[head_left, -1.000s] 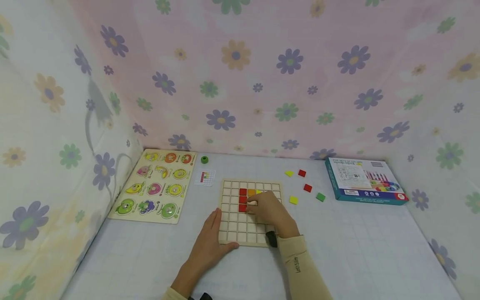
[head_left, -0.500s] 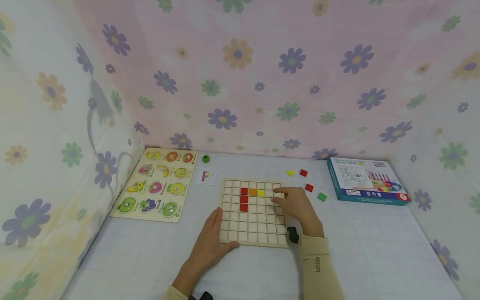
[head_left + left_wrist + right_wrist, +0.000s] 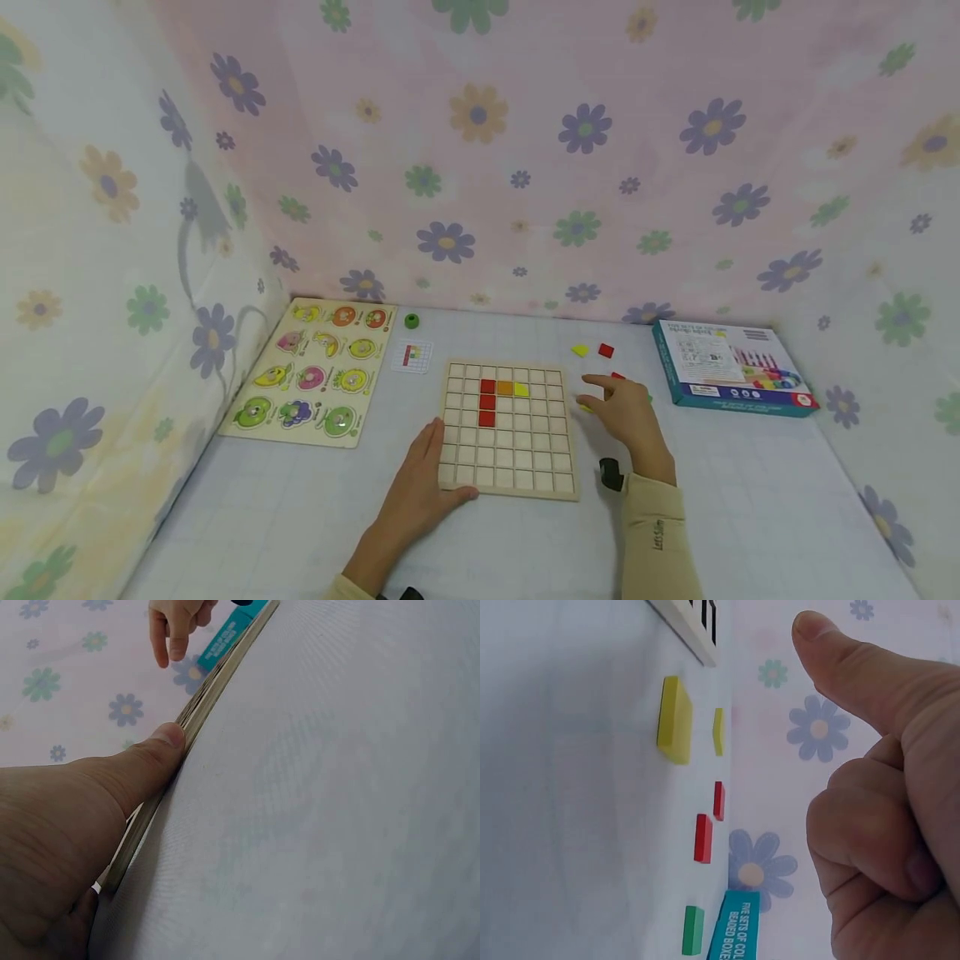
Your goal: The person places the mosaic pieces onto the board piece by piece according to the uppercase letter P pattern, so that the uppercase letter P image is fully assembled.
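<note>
l hand (image 3: 420, 483) was spread wide against grid board (image 3: 512, 457), r hand (image 3: 628, 417) hung nr a yellow tile (image 3: 676, 724), thumb & finger apart.

A white surface (image 3: 277, 525) carries a fruit puzzle board (image 3: 321, 400), a small printed card (image 3: 417, 357) with a green bead (image 3: 412, 321) just behind it, and a wooden grid board (image 3: 512, 437). Right of that lie two yellow tiles (image 3: 673, 720), two red tiles (image 3: 703, 838), a green tile (image 3: 693, 930) and a teal-sided box (image 3: 735, 369).
</note>
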Action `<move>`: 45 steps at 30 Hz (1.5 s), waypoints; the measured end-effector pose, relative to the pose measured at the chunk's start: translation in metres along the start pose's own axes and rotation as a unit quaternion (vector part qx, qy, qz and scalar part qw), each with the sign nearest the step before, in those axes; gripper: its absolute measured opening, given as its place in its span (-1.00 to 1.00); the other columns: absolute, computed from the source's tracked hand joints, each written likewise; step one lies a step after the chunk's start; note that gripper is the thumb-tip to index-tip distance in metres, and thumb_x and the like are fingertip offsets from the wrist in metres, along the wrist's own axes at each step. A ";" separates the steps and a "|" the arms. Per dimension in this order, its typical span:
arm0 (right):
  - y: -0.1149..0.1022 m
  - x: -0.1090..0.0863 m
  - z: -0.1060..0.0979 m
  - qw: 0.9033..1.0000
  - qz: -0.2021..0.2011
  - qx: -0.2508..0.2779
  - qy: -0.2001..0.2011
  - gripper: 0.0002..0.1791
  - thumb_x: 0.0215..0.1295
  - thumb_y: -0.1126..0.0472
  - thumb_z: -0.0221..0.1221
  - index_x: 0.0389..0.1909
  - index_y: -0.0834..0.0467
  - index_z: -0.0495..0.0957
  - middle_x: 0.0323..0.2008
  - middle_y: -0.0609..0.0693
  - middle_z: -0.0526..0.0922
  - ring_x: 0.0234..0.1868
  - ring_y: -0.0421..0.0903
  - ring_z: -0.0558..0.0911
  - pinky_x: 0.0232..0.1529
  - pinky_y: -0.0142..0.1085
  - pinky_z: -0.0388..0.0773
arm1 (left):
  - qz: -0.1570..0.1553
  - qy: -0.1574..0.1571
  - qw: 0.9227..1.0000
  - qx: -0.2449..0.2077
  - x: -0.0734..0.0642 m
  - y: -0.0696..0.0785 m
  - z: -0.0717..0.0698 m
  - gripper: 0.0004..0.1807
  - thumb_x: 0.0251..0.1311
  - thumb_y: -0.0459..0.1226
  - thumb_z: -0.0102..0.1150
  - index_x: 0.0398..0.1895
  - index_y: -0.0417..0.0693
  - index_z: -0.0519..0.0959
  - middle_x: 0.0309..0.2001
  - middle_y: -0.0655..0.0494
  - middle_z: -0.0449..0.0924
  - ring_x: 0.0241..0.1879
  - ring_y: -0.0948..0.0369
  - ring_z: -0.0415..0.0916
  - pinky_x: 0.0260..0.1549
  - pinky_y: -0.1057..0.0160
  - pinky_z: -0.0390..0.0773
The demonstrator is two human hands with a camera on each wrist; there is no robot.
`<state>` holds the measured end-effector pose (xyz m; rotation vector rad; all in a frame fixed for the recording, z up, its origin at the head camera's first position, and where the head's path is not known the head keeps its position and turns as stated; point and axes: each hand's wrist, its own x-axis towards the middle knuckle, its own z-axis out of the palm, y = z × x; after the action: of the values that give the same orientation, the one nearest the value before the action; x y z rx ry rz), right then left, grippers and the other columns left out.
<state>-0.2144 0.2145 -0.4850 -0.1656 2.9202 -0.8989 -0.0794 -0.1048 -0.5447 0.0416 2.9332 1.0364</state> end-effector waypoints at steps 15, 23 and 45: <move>0.035 -0.001 -0.022 0.993 0.112 0.015 -0.009 -0.38 0.35 -0.10 0.32 0.39 -0.03 0.50 -0.32 0.09 0.42 -0.32 -0.01 0.42 -0.47 -0.31 0.36 | -0.007 0.004 1.000 -0.005 -0.001 0.002 0.000 0.38 -0.12 0.22 0.55 0.65 -0.15 -0.03 0.61 -0.13 0.05 0.59 -0.06 0.07 0.48 -0.04 0.32; 0.051 0.012 -0.043 0.992 0.122 0.001 -0.017 -0.35 0.37 -0.09 0.30 0.44 -0.02 0.45 -0.26 0.14 0.45 -0.22 0.04 0.44 -0.41 -0.29 0.41 | -0.002 0.015 1.000 0.002 0.001 0.002 -0.002 0.37 -0.11 0.22 0.54 0.65 -0.17 -0.03 0.61 -0.15 0.06 0.59 -0.07 0.08 0.48 -0.05 0.32; 0.063 0.039 -0.042 0.988 0.110 -0.048 -0.093 -0.38 0.31 0.03 0.36 0.34 0.17 0.53 0.09 0.31 0.63 -0.06 0.14 0.51 -0.16 -0.14 0.58 | -0.004 0.007 1.000 -0.003 -0.003 0.003 0.001 0.38 -0.13 0.21 0.56 0.65 -0.15 -0.03 0.61 -0.15 0.06 0.58 -0.08 0.10 0.46 -0.06 0.34</move>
<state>-0.2629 0.2845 -0.4877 0.0645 2.7411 -0.6704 -0.0762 -0.1019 -0.5437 0.0217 2.9398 1.0487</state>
